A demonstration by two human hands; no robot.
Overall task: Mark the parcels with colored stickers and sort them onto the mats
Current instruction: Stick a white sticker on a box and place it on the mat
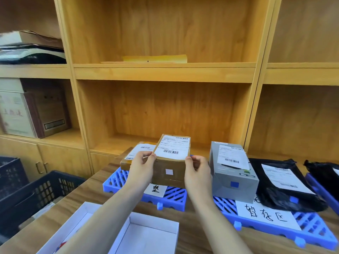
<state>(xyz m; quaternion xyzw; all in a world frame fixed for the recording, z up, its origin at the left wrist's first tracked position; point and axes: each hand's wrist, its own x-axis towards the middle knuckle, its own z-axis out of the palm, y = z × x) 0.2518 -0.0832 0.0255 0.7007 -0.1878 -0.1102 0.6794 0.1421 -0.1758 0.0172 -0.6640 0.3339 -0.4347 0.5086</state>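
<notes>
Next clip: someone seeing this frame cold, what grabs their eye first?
Dead centre, the left hand and right hand grip a brown cardboard parcel, white sticker on its near face, over the left blue mat. To its right, a grey box with a blue sticker and a black bag rest on a second blue mat.

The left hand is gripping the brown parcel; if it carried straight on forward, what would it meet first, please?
Probably the other brown parcel lying on the blue mat just behind the left hand and the held parcel; depth is uncertain.
</notes>
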